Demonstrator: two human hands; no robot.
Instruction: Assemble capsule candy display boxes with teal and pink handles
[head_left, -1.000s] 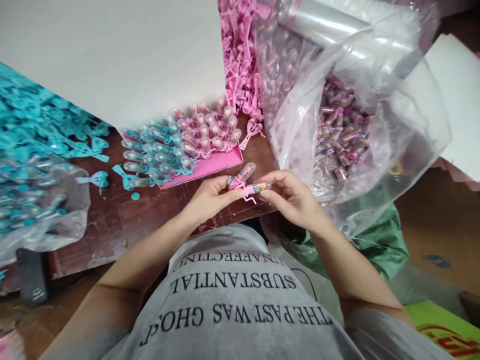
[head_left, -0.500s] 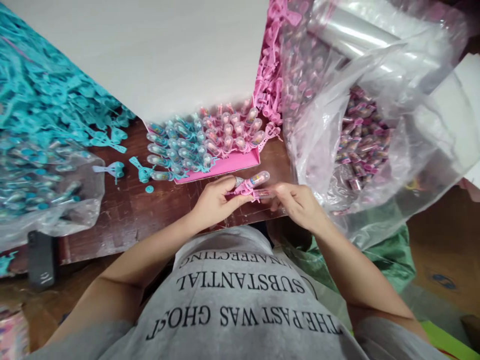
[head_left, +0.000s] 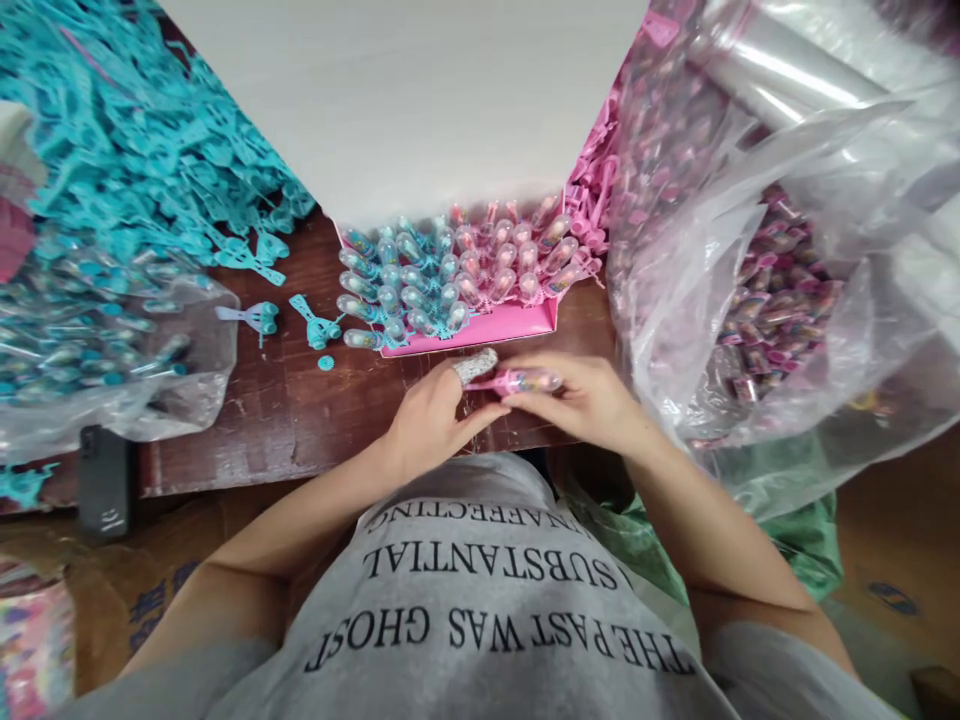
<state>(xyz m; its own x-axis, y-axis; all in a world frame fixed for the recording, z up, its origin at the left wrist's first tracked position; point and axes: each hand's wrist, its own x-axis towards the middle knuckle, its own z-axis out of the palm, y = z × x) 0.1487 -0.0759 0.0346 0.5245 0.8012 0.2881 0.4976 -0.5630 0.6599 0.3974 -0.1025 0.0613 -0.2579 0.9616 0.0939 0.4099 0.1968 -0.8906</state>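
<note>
Between my two hands is a pink plastic piece with clear capsules [head_left: 531,381], held above the table's near edge. My left hand [head_left: 435,415] pinches its pink stem, and a silvery wrap covers one finger. The fingers of my right hand [head_left: 589,398] close round the capsule end. Just beyond my hands stands a pink box [head_left: 510,326] with its white lid raised. Rows of teal-based capsules [head_left: 403,283] fill its left half, and pink-based capsules [head_left: 514,256] fill the right.
Teal plastic pieces [head_left: 150,150] are heaped at the left, above a clear bag of teal capsules [head_left: 97,340]. A black phone [head_left: 106,485] lies at the table edge. Loose teal pieces [head_left: 320,325] lie left of the box. Right, a plastic bag [head_left: 667,330] holds pink capsules.
My right hand has moved in over the capsules, where two showed side by side before. The whole view has shifted, so the box and bags appear further right.
</note>
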